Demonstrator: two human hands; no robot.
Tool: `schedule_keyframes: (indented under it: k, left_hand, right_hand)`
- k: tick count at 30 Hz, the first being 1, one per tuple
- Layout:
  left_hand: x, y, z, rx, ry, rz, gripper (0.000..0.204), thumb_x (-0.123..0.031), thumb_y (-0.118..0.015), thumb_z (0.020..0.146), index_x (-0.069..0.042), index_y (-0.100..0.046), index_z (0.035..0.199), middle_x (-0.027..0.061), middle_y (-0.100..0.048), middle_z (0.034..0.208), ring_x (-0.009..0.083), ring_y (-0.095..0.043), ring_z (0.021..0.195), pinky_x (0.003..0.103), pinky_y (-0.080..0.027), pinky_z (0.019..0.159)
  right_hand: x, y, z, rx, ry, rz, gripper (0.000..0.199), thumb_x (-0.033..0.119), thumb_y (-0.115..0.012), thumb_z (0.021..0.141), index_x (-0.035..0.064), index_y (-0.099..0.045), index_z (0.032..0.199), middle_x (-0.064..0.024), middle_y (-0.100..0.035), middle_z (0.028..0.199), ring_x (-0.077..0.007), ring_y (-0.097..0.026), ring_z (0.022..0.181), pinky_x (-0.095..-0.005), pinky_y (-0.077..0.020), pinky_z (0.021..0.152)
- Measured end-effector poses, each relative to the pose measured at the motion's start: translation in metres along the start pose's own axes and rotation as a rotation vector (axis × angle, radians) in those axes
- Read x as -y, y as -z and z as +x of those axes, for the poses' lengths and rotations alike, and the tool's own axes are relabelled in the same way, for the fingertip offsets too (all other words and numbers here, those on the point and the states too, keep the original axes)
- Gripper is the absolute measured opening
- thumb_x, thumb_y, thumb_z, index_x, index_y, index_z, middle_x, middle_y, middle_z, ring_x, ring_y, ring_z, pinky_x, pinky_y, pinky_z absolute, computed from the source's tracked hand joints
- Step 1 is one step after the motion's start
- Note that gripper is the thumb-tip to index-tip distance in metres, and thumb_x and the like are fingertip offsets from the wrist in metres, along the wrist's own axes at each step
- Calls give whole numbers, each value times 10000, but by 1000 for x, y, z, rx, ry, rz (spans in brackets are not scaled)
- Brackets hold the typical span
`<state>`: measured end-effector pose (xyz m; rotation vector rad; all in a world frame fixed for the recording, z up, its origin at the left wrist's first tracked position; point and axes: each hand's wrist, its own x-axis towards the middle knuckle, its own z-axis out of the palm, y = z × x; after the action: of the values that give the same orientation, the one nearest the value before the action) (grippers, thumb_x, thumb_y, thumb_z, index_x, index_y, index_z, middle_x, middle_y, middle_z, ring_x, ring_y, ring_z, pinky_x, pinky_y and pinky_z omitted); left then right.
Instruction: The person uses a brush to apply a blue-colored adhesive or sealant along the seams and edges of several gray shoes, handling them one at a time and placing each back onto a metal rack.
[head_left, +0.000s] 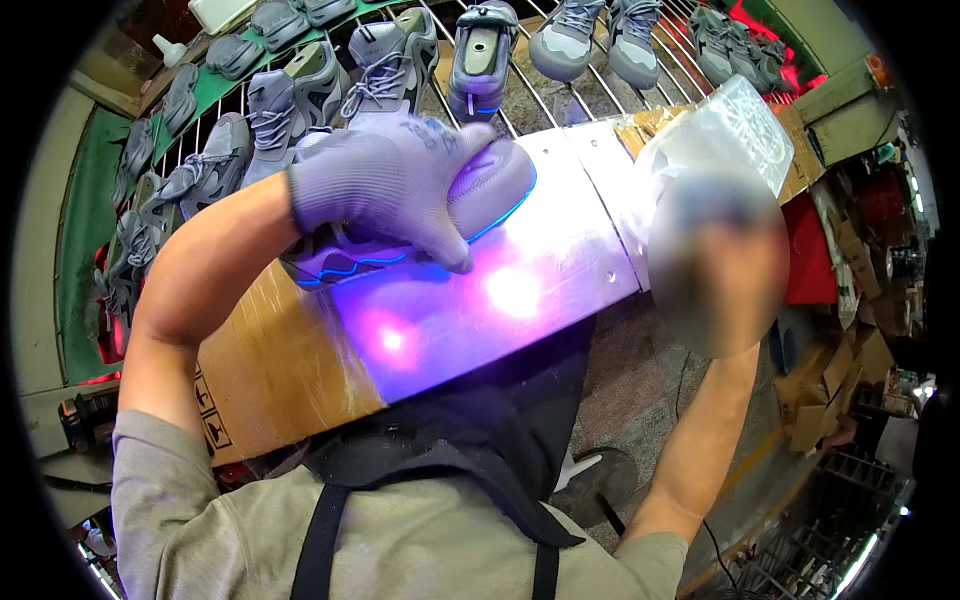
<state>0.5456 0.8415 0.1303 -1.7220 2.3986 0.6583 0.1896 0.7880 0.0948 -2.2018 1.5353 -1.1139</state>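
Note:
My left hand [385, 180], in a light grey knit glove, is closed around a grey shoe [510, 185] lying on its side over a shiny metal plate [590, 210]. A bright blue line runs along the edge where the shoe's upper meets the sole. The glove covers the shoe's middle; its toe points right. To the right, my right hand [735, 275] is raised beside a translucent plastic bag or tub [745, 115]. A blur hides its fingers and anything in them.
Grey laced shoes [380, 70] stand in rows on a metal-bar rack [535, 95] beyond the plate. Cardboard [285, 365] covers the bench at left. Violet and pink light falls on the plate. Cardboard boxes [840, 385] lie at right, and a stool [600, 475] stands below.

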Motion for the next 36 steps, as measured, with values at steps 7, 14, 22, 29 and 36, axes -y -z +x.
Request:
schedule_keyframes:
  k: [7, 14, 22, 29, 36]
  left_hand:
    - [1, -15, 4, -1020, -969, -527, 915, -393, -885, 629, -29, -526, 1388, 137, -630, 1223, 258, -624, 1127, 421, -486, 981]
    - [20, -99, -60, -795, -605, -293, 856, -515, -706, 877, 86, -429, 1419, 317, -515, 1397, 479, -520, 1313, 590, -356, 1141]
    - [44, -141, -96, -871, -609, -279, 787, -529, -642, 939, 104, -455, 1366, 337, -529, 1378, 503, -540, 1291, 593, -430, 1096]
    - [76, -162, -97, -845, -638, -220, 595, -399, -750, 867, -72, -543, 1318, 324, -493, 1430, 527, -556, 1264, 559, -510, 1007]
    - [70, -166, -98, -848, -617, -252, 540, -310, -777, 866, -113, -517, 1296, 323, -519, 1413, 522, -586, 1230, 533, -555, 951]
  right_hand:
    - [6, -10, 10, 233, -57, -276, 174, 114, -736, 865, -16, -729, 980, -144, -746, 851, -225, -704, 745, -340, -533, 727]
    - [-6, -2, 8, 118, -315, 183, 199, 158, -747, 940, -13, -702, 1029, -38, -701, 875, -83, -613, 694, -240, -493, 624]
    - [-25, -6, -12, -87, -618, 627, 208, 145, -752, 926, -13, -699, 1051, -78, -720, 884, -129, -690, 695, -232, -576, 611]
    - [-47, 1, -49, -23, -658, 996, 238, 165, -648, 998, -44, -673, 1108, -138, -745, 971, -158, -719, 769, -254, -584, 647]
    - [30, -40, -106, 60, -536, 1066, 207, 140, -643, 981, -41, -670, 1076, -143, -728, 897, -185, -705, 705, -294, -590, 620]
